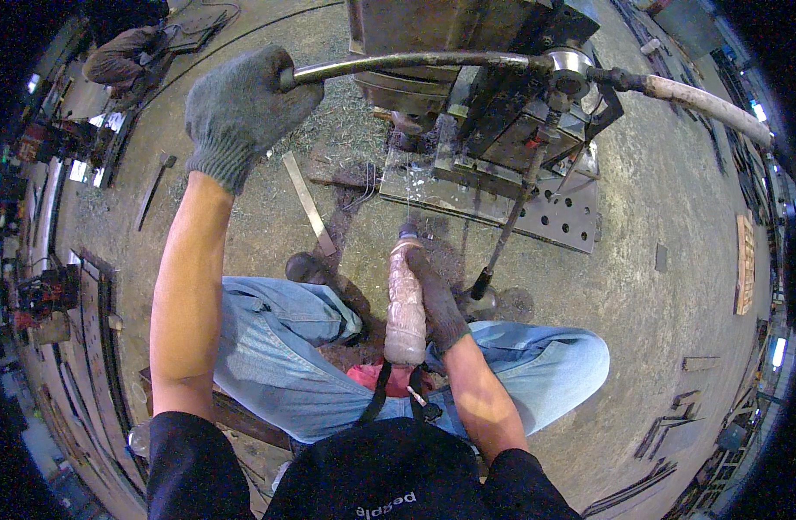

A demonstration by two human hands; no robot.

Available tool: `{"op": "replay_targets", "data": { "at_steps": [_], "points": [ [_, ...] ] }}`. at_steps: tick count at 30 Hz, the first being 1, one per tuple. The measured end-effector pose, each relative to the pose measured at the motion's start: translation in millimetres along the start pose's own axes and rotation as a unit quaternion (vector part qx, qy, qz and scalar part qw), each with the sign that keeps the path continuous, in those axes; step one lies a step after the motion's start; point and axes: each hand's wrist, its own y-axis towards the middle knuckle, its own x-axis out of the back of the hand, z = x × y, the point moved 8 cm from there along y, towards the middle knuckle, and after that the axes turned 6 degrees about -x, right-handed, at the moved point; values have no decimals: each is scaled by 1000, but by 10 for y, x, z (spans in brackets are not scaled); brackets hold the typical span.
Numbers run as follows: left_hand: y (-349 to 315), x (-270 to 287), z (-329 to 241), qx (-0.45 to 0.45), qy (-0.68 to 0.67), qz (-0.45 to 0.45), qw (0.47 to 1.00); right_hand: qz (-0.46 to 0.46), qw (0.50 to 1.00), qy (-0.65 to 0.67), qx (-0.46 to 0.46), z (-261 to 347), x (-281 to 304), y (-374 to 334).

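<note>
My left hand, in a grey knit glove, is closed round the left end of a long curved metal lever. The lever runs through a round hub on a drilling machine. In my right hand, in a darker glove, is a squeezed, crinkled plastic bottle with cloudy pinkish contents. Its capped end points away from me, and a thin stream seems to run from it toward the machine's lower end. Below the machine lies a steel plate with several round holes at its right.
Metal shavings litter the floor left of the machine. A flat metal strip lies near my left foot. A thin rod slants down from the hub. Another person crouches at far left. Long metal bars lie at left.
</note>
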Motion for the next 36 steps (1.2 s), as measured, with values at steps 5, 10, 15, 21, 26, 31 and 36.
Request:
{"op": "replay_targets", "data": {
  "at_steps": [5,10,15,21,26,31,36],
  "points": [
    [-10,-2,17,-5,-2,-10,1000,1,1000,-9,-3,21,-37,-34],
    [-4,-7,-4,-7,-5,0,1000,10,1000,-3,-2,-10,5,32],
    [-15,-17,9,-4,-11,-8,1000,0,1000,-3,5,-10,36,64],
    [-25,-31,24,-15,-12,-23,1000,-33,992,-29,116,204,-105,-200],
    [-9,-29,-1,-6,-10,-7,1000,-45,980,-107,161,266,-47,-157],
    [-29,-5,-16,-18,-5,-23,1000,-30,982,-106,156,215,-67,-163],
    [-31,-21,-4,-11,6,-10,1000,-26,989,-66,131,206,-100,-187]
  ]
}}
